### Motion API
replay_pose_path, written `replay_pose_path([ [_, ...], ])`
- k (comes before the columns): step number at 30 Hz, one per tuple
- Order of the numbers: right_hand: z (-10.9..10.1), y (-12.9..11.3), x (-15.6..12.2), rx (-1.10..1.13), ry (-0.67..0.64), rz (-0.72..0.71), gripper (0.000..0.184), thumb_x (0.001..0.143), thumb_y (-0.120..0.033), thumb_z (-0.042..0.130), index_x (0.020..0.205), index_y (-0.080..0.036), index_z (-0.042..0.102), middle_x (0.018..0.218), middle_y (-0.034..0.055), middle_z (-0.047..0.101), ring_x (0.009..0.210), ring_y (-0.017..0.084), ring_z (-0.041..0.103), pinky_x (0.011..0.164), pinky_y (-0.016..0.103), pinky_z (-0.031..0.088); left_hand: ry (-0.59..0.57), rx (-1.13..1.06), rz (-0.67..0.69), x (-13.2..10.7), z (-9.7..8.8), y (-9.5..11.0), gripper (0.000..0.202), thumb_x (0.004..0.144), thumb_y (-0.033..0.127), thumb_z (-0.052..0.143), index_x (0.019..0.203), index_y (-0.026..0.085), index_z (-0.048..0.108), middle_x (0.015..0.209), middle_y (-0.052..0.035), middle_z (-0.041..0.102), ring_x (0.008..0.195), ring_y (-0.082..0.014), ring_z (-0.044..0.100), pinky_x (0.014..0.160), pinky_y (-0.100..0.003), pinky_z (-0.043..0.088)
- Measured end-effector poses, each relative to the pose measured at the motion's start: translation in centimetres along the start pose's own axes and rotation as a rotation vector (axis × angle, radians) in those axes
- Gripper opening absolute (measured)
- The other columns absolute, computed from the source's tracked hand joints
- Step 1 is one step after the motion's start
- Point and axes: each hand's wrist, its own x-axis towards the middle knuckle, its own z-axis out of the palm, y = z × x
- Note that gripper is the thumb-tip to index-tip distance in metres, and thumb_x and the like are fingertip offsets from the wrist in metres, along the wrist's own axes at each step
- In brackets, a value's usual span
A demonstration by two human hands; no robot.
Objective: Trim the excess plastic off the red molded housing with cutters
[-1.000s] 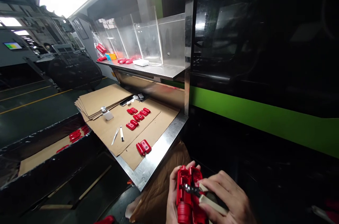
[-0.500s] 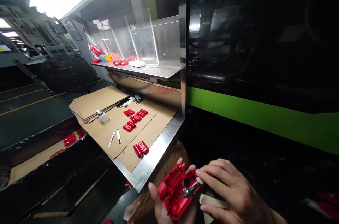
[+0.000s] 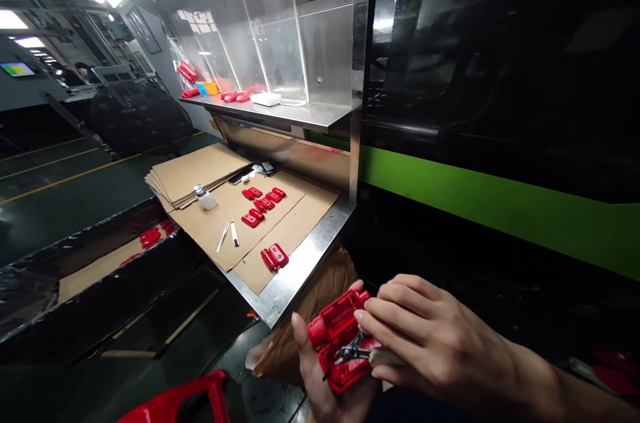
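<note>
A red plastic housing (image 3: 336, 323), its hollow inner side turned up, rests in my left hand (image 3: 320, 383), with the thumb along its left side and the fingers under it. My right hand (image 3: 425, 336) is closed around the pale handles of a pair of cutting pliers (image 3: 353, 351). The metal jaws lie inside the lower hollow of the housing. Right-hand fingers cover part of the housing's right side and most of the plier handles. Whether the jaws grip any plastic cannot be made out.
A cardboard-covered metal table (image 3: 315, 229) holds several red housings (image 3: 264, 204), one nearer housing (image 3: 275, 257), tweezers (image 3: 223, 237), a knife (image 3: 235, 233) and a small bottle (image 3: 205, 197). Above is a metal shelf (image 3: 320, 115). A black-lined bin (image 3: 100, 303) stands left; a red frame (image 3: 180, 403) lies below.
The view has shifted, so the table sits higher and further right. My right hand has closed further over the pliers, and the jaws point more leftward in the housing. A red frame has entered below.
</note>
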Motion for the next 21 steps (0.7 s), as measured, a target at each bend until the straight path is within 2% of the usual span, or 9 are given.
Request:
replay_pose_path([
  [3,0.09,-0.03,0.1,0.013,-0.024,-0.022,0.038,0.103,-0.037,0.052,0.119,-0.005,0.066,0.107,0.0091,0.07,0.1,0.023,0.06,0.092,0.042,0.05,-0.076,0.0,-0.016,0.04,0.12,-0.14,0.083,0.095,0.072,0.023,0.148,0.01,0.039,0.15,-0.0175,0.05,0.135,-0.0169,0.052,0.123,-0.032,0.023],
  [5,0.12,-0.09,0.09,0.019,-0.042,-0.032,0.038,0.102,-0.037,0.053,0.119,-0.006,0.066,0.107,0.0088,0.07,0.1,0.023,0.061,0.092,0.041,0.05,-0.103,0.014,-0.021,0.08,0.28,-0.28,0.081,0.097,0.07,0.022,0.149,0.009,0.037,0.151,-0.0167,0.048,0.14,-0.0184,0.047,0.124,-0.033,0.022],
  [12,0.35,-0.29,-0.03,0.02,-0.045,-0.047,0.038,0.103,-0.037,0.052,0.118,-0.006,0.066,0.105,0.0088,0.07,0.099,0.022,0.061,0.091,0.041,0.05,-0.041,0.041,-0.023,-0.24,0.05,-0.54,0.084,0.096,0.072,0.019,0.148,0.01,0.04,0.152,-0.0174,0.047,0.143,-0.0267,0.043,0.125,-0.041,0.023],
  [21,0.33,-0.41,-0.29,0.026,-0.034,-0.033,0.038,0.103,-0.037,0.052,0.119,-0.006,0.066,0.107,0.0087,0.07,0.1,0.023,0.061,0.093,0.041,0.049,-0.062,0.016,-0.046,-0.11,0.33,-0.62,0.079,0.098,0.066,0.021,0.149,0.008,0.037,0.151,-0.0174,0.049,0.137,-0.0253,0.05,0.122,-0.038,0.03],
])
